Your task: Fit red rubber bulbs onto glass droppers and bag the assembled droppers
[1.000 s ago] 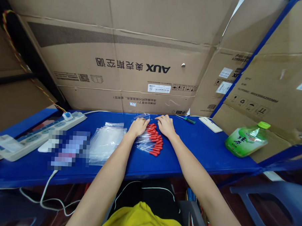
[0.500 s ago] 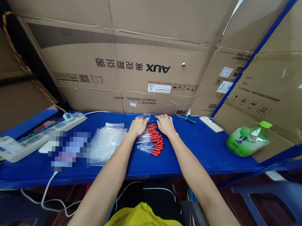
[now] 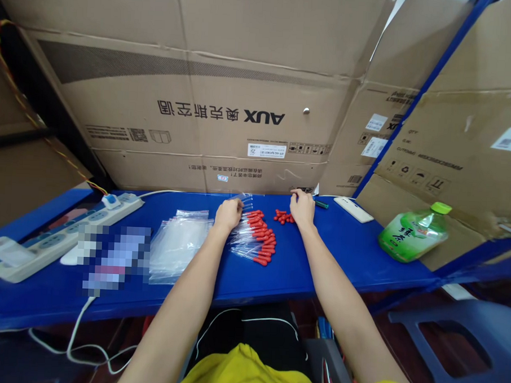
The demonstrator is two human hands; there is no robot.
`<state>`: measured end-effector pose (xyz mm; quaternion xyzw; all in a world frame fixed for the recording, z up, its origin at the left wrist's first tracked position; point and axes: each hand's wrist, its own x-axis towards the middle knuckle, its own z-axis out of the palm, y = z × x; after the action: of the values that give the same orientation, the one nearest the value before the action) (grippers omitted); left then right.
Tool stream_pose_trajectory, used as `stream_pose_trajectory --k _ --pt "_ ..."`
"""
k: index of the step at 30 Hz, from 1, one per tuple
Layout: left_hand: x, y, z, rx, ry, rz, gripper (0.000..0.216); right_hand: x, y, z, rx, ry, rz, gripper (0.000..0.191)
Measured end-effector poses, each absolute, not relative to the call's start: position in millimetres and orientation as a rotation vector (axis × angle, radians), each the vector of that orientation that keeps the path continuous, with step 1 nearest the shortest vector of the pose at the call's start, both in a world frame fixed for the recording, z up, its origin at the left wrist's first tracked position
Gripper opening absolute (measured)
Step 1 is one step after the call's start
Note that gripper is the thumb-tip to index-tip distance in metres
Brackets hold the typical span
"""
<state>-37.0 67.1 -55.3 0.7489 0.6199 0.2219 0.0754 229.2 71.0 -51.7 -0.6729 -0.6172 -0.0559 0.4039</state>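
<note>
On the blue table, my left hand is closed with its fingers curled over slim clear tubes, whose ends stick out to its right. How many it grips is hidden. Below it lies a fanned row of clear droppers with red rubber bulbs, bulb ends to the right. My right hand is open, its fingers spread just behind a small pile of loose red bulbs. I see nothing held in it.
Clear zip bags lie left of the droppers. Farther left are a power strip and a blurred phone-like item. A green screwdriver, a white phone-like object and a green bottle are on the right. Cardboard walls the back.
My right hand has moved right, away from the tubes and past the red bulb pile, uncovering it. My left hand has shifted slightly left and curled more. The view has turned a little.
</note>
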Motion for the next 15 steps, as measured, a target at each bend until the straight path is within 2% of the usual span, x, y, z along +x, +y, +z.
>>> stream_pose_trajectory --k 3,7,15 --pt "-43 69 -56 2.135 1.904 0.672 0.031 226 71 -52 -1.685 -1.56 -0.126 0.036" --pt "-47 69 -54 2.162 1.888 0.583 0.021 225 71 -51 -1.692 -1.596 -0.111 0.034" --pt "-45 69 -55 2.356 1.819 0.515 0.022 235 73 -52 -1.744 -1.607 -0.052 0.034"
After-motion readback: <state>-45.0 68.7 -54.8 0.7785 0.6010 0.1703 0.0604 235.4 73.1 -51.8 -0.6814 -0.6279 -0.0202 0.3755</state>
